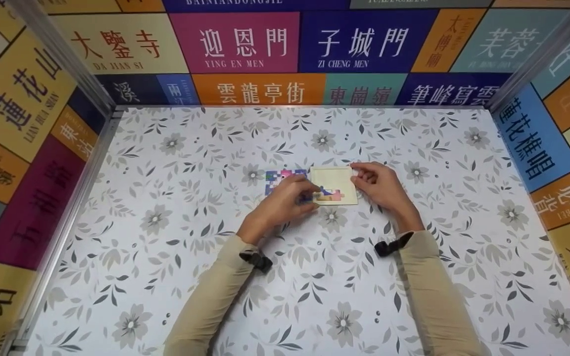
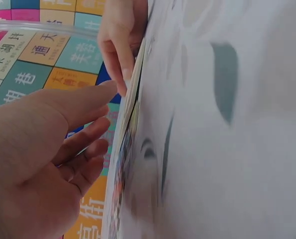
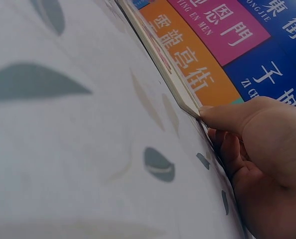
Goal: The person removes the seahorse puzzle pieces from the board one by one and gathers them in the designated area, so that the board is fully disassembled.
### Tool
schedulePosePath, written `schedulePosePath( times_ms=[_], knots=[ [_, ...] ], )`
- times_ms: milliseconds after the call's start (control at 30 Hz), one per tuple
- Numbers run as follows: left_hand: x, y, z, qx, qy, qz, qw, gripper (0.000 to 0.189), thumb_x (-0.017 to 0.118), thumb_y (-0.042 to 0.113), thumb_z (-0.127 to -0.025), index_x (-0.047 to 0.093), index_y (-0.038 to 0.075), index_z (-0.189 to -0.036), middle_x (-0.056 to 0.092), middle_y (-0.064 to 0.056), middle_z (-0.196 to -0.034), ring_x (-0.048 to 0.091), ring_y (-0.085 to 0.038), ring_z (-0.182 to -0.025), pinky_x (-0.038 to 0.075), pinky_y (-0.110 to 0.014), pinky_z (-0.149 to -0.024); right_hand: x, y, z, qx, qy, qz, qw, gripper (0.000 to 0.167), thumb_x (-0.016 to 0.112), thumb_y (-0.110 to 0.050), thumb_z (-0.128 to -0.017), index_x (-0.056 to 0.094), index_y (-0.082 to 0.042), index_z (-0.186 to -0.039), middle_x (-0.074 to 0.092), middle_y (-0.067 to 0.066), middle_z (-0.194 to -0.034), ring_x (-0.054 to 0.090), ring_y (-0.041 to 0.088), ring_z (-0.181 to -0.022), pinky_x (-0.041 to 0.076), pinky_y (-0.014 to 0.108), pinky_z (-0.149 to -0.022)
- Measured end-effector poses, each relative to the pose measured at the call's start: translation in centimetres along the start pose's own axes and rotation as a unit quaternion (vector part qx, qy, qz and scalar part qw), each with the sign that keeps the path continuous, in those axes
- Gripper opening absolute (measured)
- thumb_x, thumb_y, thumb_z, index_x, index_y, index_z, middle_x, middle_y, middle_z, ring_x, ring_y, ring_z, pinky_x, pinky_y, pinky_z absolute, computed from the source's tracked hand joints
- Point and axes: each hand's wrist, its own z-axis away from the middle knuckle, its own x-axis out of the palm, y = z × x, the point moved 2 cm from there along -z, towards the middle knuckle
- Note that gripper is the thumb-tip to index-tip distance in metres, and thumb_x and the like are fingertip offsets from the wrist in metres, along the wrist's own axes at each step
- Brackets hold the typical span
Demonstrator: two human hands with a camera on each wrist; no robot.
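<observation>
A cream puzzle tray (image 1: 334,177) lies flat on the table, with several coloured jigsaw pieces (image 1: 334,195) along its lower edge. My right hand (image 1: 379,185) holds the tray's right side near the upper corner; in the right wrist view the thumb (image 3: 227,117) lies on the tray's corner. Just left of the tray is a blue, pink and white patch of jigsaw pieces (image 1: 274,182), partly hidden by my left hand (image 1: 290,198). That hand's fingertips hover around the tray's lower left. Its thumb and fingers are loosely bent in the left wrist view, with nothing visible between them.
The table (image 1: 215,148) wears a white cover printed with grey flowers and leaves. Upright panels with coloured lettered blocks (image 1: 245,42) close off the back and both sides. A dark strap with a small camera (image 1: 255,259) sits on each wrist.
</observation>
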Motion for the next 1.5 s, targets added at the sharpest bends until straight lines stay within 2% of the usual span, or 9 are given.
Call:
schedulePosePath(
  times_ms=[267, 367, 533, 700, 833, 1067, 1233, 1500],
  knots=[
    [2.2, 1.6, -2.8, 0.014, -0.001, 0.009, 0.9999, 0.029, 0.073, 0.018, -0.103, 0.077, 0.005, -0.129, 0.073, -0.012, -0.124, 0.068, -0.026, -0.114, 0.055, -0.038, -0.104, 0.2, 0.6, 0.1, -0.011, 0.007, -0.014, 0.9998, 0.038, 0.074, -0.013, -0.103, 0.072, -0.003, -0.139, 0.068, 0.018, -0.105, 0.059, 0.011, -0.085, 0.047, 0.011, -0.073],
    [2.8, 1.9, -3.7, 0.016, 0.004, 0.009, 0.9998, 0.028, 0.072, 0.018, -0.103, 0.078, 0.002, -0.126, 0.074, -0.014, -0.12, 0.069, -0.027, -0.111, 0.057, -0.037, -0.1, 0.3, 0.6, 0.2, -0.014, 0.012, -0.019, 0.9997, 0.038, 0.074, -0.01, -0.102, 0.072, -0.001, -0.139, 0.068, 0.019, -0.105, 0.058, 0.01, -0.083, 0.046, 0.009, -0.071],
    [3.5, 1.9, -4.5, -0.01, 0.007, -0.005, 0.9999, 0.026, 0.073, 0.017, -0.103, 0.078, 0.002, -0.124, 0.072, -0.015, -0.116, 0.069, -0.025, -0.106, 0.057, -0.035, -0.097, 0.5, 0.2, 0.4, -0.011, 0.013, -0.034, 0.9993, 0.038, 0.072, -0.004, -0.102, 0.069, 0.006, -0.139, 0.067, 0.026, -0.107, 0.058, 0.013, -0.082, 0.045, 0.009, -0.07],
    [3.9, 1.8, -4.5, -0.04, 0.004, -0.007, 0.9992, 0.022, 0.072, 0.013, -0.102, 0.08, 0.005, -0.122, 0.069, -0.013, -0.116, 0.065, -0.023, -0.104, 0.056, -0.033, -0.095, 0.1, -1.9, 1.0, 0.002, 0.0, -0.046, 0.9989, 0.039, 0.071, 0.0, -0.102, 0.067, 0.009, -0.139, 0.066, 0.028, -0.107, 0.058, 0.017, -0.083, 0.046, 0.01, -0.07],
    [3.9, 1.8, -4.4, -0.037, 0.004, -0.007, 0.9993, 0.022, 0.072, 0.011, -0.103, 0.08, 0.006, -0.123, 0.068, -0.012, -0.117, 0.065, -0.023, -0.104, 0.056, -0.033, -0.095, -0.3, -3.1, 1.4, 0.0, -0.002, -0.044, 0.999, 0.038, 0.071, 0.0, -0.101, 0.068, 0.01, -0.138, 0.066, 0.026, -0.105, 0.059, 0.017, -0.084, 0.047, 0.01, -0.07],
    [3.6, 1.7, -4.2, -0.016, -0.016, -0.012, 0.9997, 0.027, 0.07, 0.01, -0.104, 0.076, 0.005, -0.13, 0.068, -0.015, -0.121, 0.065, -0.026, -0.109, 0.055, -0.038, -0.1, -0.4, -3.2, 1.3, -0.005, -0.003, -0.042, 0.9991, 0.039, 0.072, 0.0, -0.101, 0.068, 0.008, -0.139, 0.066, 0.028, -0.105, 0.059, 0.019, -0.085, 0.047, 0.011, -0.071],
    [3.5, 1.9, -4.0, -0.032, -0.03, -0.014, 0.999, 0.029, 0.067, 0.012, -0.106, 0.074, 0.007, -0.134, 0.064, -0.015, -0.125, 0.061, -0.027, -0.114, 0.052, -0.039, -0.103, -0.4, -3.3, 1.2, -0.007, -0.003, -0.041, 0.9991, 0.039, 0.072, 0.0, -0.101, 0.068, 0.009, -0.139, 0.066, 0.027, -0.104, 0.059, 0.019, -0.084, 0.047, 0.011, -0.071],
    [3.4, 2.0, -4.0, -0.045, -0.029, 0.008, 0.9986, 0.029, 0.064, 0.009, -0.107, 0.071, 0.005, -0.136, 0.06, -0.016, -0.129, 0.057, -0.028, -0.117, 0.05, -0.039, -0.107, -0.4, -3.3, 1.1, -0.015, -0.003, -0.053, 0.9985, 0.038, 0.071, -0.001, -0.101, 0.068, 0.01, -0.138, 0.067, 0.028, -0.106, 0.059, 0.016, -0.083, 0.047, 0.011, -0.07]
  ],
)
